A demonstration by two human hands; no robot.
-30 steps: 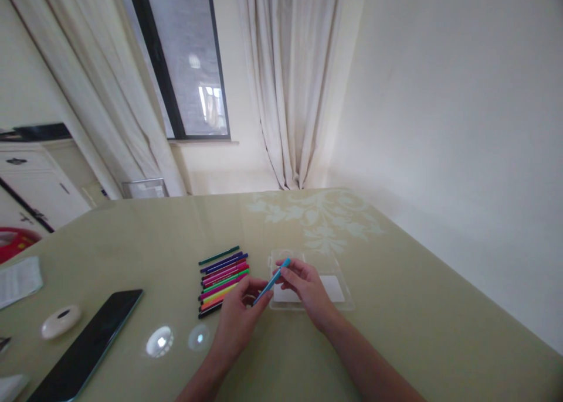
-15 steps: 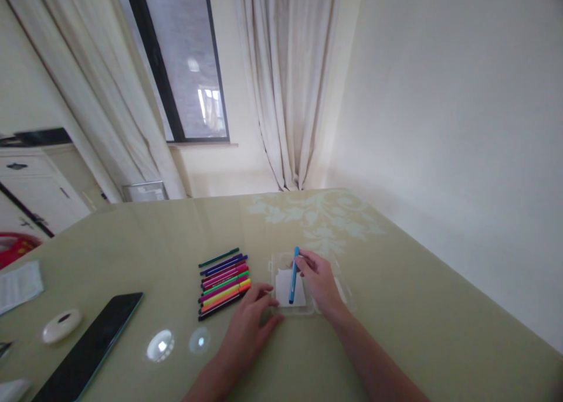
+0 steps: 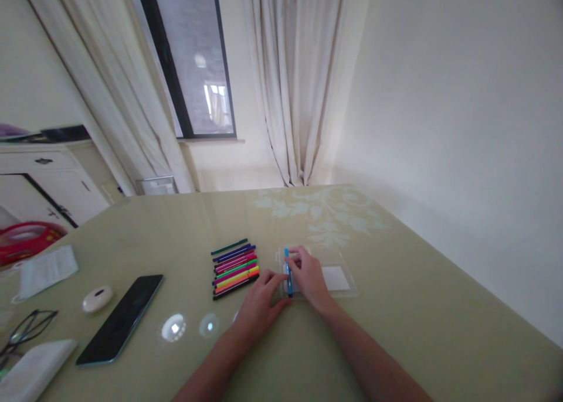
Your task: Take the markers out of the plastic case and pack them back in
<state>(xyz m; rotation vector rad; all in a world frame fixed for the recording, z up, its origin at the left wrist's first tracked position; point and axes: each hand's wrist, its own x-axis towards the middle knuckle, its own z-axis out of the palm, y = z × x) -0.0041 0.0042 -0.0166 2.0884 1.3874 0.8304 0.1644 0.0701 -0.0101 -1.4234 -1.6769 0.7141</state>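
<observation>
Pinched in my right hand [image 3: 309, 275] is a blue marker [image 3: 289, 279], cap end away from me. It lies lengthwise along the left side of a clear plastic case [image 3: 347, 293]. A white card [image 3: 335, 278] shows in the case's right part; my right hand covers much of the rest. My left hand [image 3: 260, 299] is at the case's near left corner, thumb and index finger apart, with fingertips close to the marker. Whether they touch it is unclear. Just left of the case, several coloured markers [image 3: 235, 271] lie side by side in a row.
A black-screened phone [image 3: 121, 320] lies to the left, near a round white case [image 3: 97, 299]. Farther left are a face mask [image 3: 48, 270], glasses [image 3: 33, 329] and a white object [image 3: 37, 367]. The table edge meets a wall [image 3: 461, 156] on the right.
My right hand has lowered the blue marker into the left side of the case. My left hand's fingers have come closer to it. The view has shifted a little left.
</observation>
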